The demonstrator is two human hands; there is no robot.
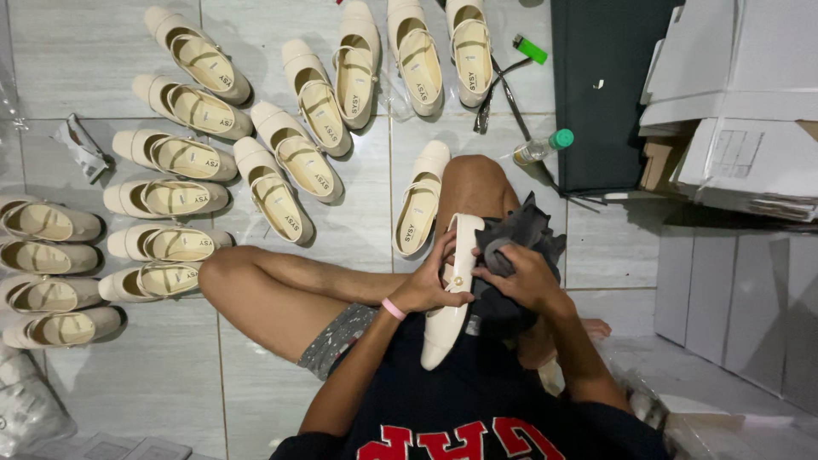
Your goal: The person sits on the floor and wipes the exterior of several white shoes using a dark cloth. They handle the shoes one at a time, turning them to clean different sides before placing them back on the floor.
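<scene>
I sit cross-legged on a tiled floor. My left hand point(429, 284), with a pink band at the wrist, grips a cream strap shoe point(452, 294) by its side, toe pointing toward me. My right hand point(521, 277) clutches a dark grey cloth point(518, 234) and presses it against the shoe's other side. Another cream shoe point(420, 200) lies on the floor just beyond my knee.
Several matching cream shoes point(298, 153) lie in rows on the floor point(153, 375) to the left and ahead. A small green-capped bottle point(543, 147), a green lighter point(530, 49) and scissors point(498, 89) lie ahead. Stacked white cardboard boxes point(741, 111) stand at right, beside a dark board point(601, 85).
</scene>
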